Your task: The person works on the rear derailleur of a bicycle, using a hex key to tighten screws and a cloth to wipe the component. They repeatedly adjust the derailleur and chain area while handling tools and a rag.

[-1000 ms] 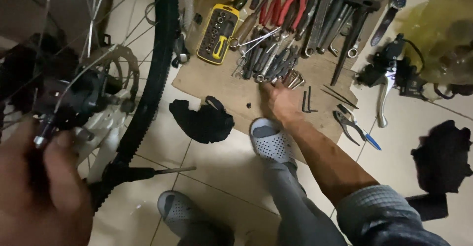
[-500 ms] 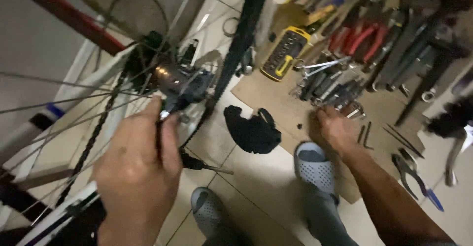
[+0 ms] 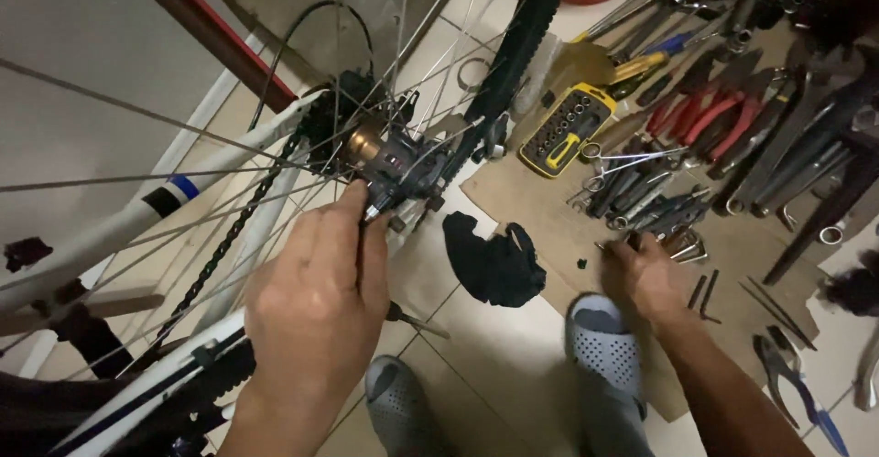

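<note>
My left hand is raised to the rear hub of a bicycle wheel, thumb and fingers pinching a small part at the hub's lower edge. The spokes, the chain and the white frame surround it. My right hand reaches down to a sheet of cardboard on the floor, fingertips among small metal bits and hex keys. What the fingers grip, if anything, is hidden.
Wrenches, red-handled pliers and a yellow socket set lie on the cardboard. A black rag sits on the tiles beside my grey slippers. The black tyre runs up the middle. Blue-handled pliers lie at lower right.
The view has swung right and closer to the hub. My left hand stayed at the hub, now pinching its lower part. My right hand stayed low among the small tools on the cardboard.
</note>
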